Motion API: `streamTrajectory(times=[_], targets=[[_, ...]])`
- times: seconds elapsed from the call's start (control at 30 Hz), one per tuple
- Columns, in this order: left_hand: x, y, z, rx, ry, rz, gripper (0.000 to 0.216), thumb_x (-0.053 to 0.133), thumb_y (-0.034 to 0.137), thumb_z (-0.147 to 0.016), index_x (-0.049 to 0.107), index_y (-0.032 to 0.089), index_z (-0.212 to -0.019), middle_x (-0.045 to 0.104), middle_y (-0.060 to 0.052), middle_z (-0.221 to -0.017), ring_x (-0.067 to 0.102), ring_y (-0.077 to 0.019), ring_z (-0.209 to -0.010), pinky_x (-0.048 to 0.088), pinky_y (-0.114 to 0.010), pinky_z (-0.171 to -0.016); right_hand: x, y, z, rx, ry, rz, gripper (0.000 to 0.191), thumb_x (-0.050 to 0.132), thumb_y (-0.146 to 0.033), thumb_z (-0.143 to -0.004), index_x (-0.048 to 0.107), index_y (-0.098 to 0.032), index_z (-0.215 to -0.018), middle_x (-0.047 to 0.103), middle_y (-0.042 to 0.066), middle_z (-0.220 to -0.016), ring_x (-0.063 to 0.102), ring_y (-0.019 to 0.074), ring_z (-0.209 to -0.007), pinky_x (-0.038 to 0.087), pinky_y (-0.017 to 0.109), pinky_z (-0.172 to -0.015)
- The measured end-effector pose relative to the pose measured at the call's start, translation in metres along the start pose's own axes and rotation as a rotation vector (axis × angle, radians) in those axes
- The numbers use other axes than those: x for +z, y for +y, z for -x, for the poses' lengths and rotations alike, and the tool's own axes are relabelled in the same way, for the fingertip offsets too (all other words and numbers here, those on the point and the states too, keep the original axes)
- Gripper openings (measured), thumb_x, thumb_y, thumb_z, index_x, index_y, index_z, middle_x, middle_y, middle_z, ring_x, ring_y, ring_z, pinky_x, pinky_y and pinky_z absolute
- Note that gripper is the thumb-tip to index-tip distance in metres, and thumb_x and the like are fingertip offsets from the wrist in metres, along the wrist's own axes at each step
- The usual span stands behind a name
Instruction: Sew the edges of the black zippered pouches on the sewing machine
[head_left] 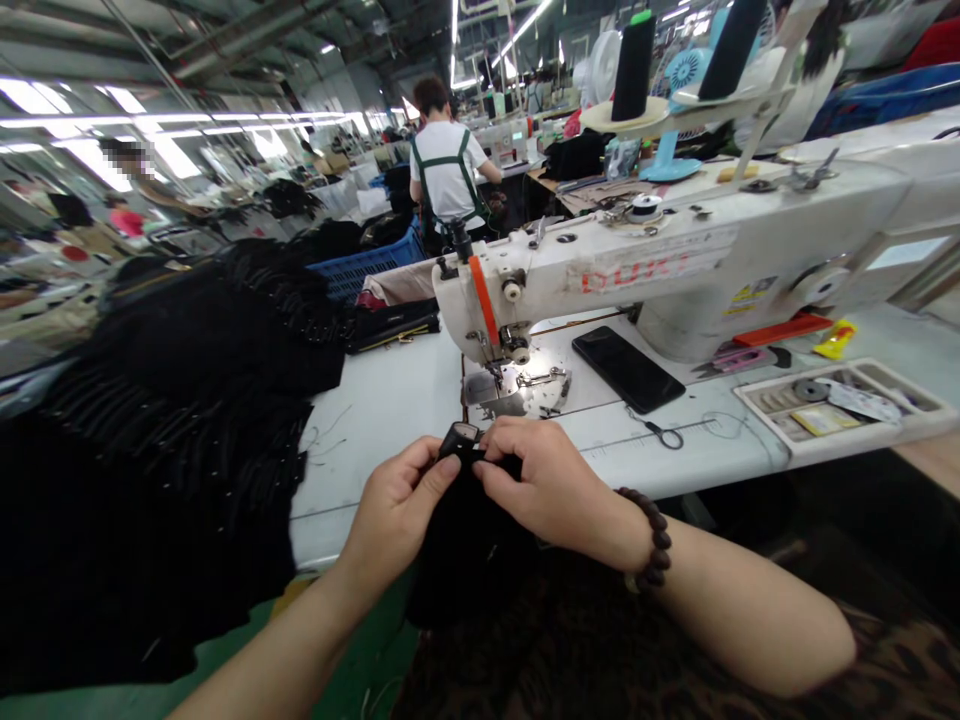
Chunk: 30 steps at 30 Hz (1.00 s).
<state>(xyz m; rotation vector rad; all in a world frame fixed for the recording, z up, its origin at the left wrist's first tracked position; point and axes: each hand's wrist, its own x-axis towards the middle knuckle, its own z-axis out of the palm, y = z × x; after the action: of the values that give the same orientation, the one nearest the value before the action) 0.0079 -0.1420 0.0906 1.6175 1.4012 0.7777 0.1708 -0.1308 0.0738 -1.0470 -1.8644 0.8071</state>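
Observation:
A black garment [472, 545] hangs from both my hands over the front edge of the sewing table. My left hand [401, 500] pinches its upper edge between thumb and fingers. Close beside it, my right hand [536, 475] grips the same edge, with a dark beaded bracelet on that wrist. A folded part with a pale label-like patch [465, 431] shows between the fingertips. Just beyond my hands is the lit needle area of a white sewing machine [675, 250]; the cloth is in front of the presser foot, not under it.
A large pile of black garments [150, 430] covers the left side. On the table lie a black phone [627, 368], small thread snips [664, 432], pink-handled scissors [739, 360] and a parts tray [847, 410]. A blue crate [367, 265] and a person [448, 160] are behind.

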Motion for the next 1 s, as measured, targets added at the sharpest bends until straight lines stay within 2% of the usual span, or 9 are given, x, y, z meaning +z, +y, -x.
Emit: streamTrajectory(times=[0.2,0.33,0.4,0.47,0.53,0.77,0.9,1.0], targets=[[0.003,-0.001,0.0,0.027,0.068,-0.06,0.025,0.052,0.04,-0.078,0.057,0.016,-0.074,0.056,0.001,-0.063,0.05,-0.0128,-0.058,0.04,-0.021,-0.052,0.003,0.001,-0.001,0.016,0.005,0.01,0.016,0.055,-0.011,-0.071,0.049,-0.016,-0.057,0.054,-0.001,-0.065,0.047,0.0102,-0.062,0.035,0.022,-0.058],[0.003,-0.003,-0.002,0.054,0.085,-0.116,0.025,0.051,0.04,-0.079,0.056,0.016,-0.074,0.054,0.002,-0.062,0.048,-0.0119,-0.056,0.038,-0.02,-0.051,0.003,0.004,-0.003,0.122,0.035,-0.049,0.01,0.06,-0.013,-0.068,0.052,-0.016,-0.072,0.053,-0.003,-0.066,0.047,0.0101,-0.062,0.034,0.021,-0.057],[0.002,-0.004,-0.003,0.074,0.094,-0.163,0.026,0.05,0.04,-0.08,0.055,0.016,-0.073,0.054,0.002,-0.061,0.048,-0.0121,-0.057,0.038,-0.021,-0.052,0.001,0.006,-0.006,0.138,-0.024,-0.127,0.009,0.06,-0.015,-0.07,0.054,-0.016,-0.077,0.054,-0.003,-0.067,0.048,0.0094,-0.062,0.035,0.021,-0.057],[0.001,-0.005,-0.004,0.087,0.1,-0.202,0.026,0.049,0.04,-0.08,0.055,0.016,-0.072,0.054,0.001,-0.062,0.049,-0.0126,-0.058,0.038,-0.021,-0.053,-0.001,0.007,-0.01,0.146,-0.108,-0.177,0.003,0.057,-0.016,-0.074,0.056,-0.015,-0.071,0.053,-0.004,-0.061,0.047,0.0084,-0.058,0.034,0.02,-0.055],[0.0,-0.006,-0.006,0.089,0.101,-0.222,0.026,0.048,0.04,-0.081,0.056,0.016,-0.073,0.055,0.001,-0.063,0.05,-0.013,-0.059,0.038,-0.022,-0.054,-0.002,0.008,-0.012,0.172,-0.141,-0.192,0.011,0.055,-0.015,-0.075,0.057,-0.015,-0.064,0.05,-0.005,-0.055,0.044,0.0075,-0.054,0.031,0.019,-0.051],[-0.011,-0.002,-0.017,0.092,-0.043,-0.204,0.023,0.048,0.037,-0.081,0.059,0.017,-0.085,0.063,0.0,-0.079,0.058,-0.016,-0.074,0.043,-0.023,-0.066,0.008,0.014,-0.017,0.125,-0.029,-0.225,0.013,0.055,-0.014,-0.075,0.057,-0.015,-0.063,0.052,-0.005,-0.056,0.046,0.0077,-0.055,0.032,0.019,-0.052],[-0.019,0.004,-0.028,0.184,-0.013,-0.432,0.025,0.044,0.036,-0.083,0.06,0.017,-0.081,0.063,-0.001,-0.076,0.057,-0.0168,-0.073,0.041,-0.025,-0.066,0.009,0.022,-0.02,0.109,-0.036,-0.191,0.011,0.054,-0.019,-0.078,0.057,-0.016,-0.068,0.057,-0.003,-0.063,0.049,0.0091,-0.061,0.034,0.02,-0.057],[-0.029,0.011,-0.037,0.242,0.017,-0.655,0.029,0.04,0.037,-0.083,0.058,0.016,-0.073,0.06,-0.002,-0.067,0.054,-0.0171,-0.065,0.037,-0.027,-0.06,0.005,0.029,-0.023,0.116,-0.134,-0.227,0.003,0.057,-0.016,-0.076,0.054,-0.017,-0.077,0.056,-0.004,-0.063,0.05,0.0088,-0.059,0.034,0.02,-0.055]])
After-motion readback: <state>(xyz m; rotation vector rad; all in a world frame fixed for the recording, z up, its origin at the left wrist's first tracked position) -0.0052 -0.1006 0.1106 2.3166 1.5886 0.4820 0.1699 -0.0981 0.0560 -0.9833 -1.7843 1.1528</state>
